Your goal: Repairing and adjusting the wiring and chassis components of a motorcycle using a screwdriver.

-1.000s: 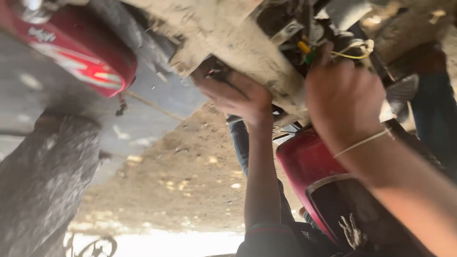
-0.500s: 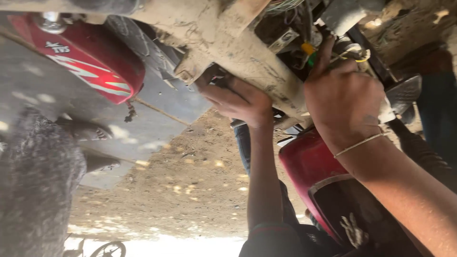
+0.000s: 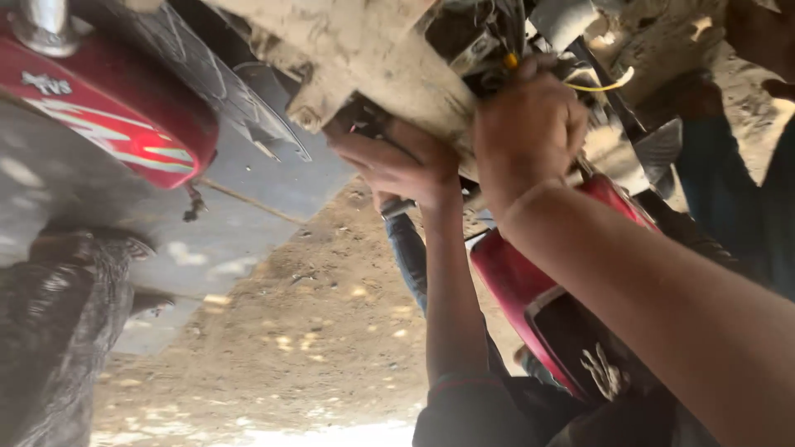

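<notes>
Against the dusty frame (image 3: 373,58), the right hand (image 3: 526,124) has shifted left, grip clenched over yellow wires (image 3: 596,85); the left hand (image 3: 406,165) still cups a dark part, its grip unclear

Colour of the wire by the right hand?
Yellow wire, just beside the right hand; head view.

Open room lies at 6 to 7 o'clock, over the bare dirt ground (image 3: 315,331). At 12 o'clock the mud-caked underside (image 3: 373,58) blocks the way; wires (image 3: 596,83) crowd 1 o'clock, a red panel (image 3: 530,281) closes 4 o'clock, and what seems a tyre (image 3: 58,331) fills 8 o'clock.
</notes>
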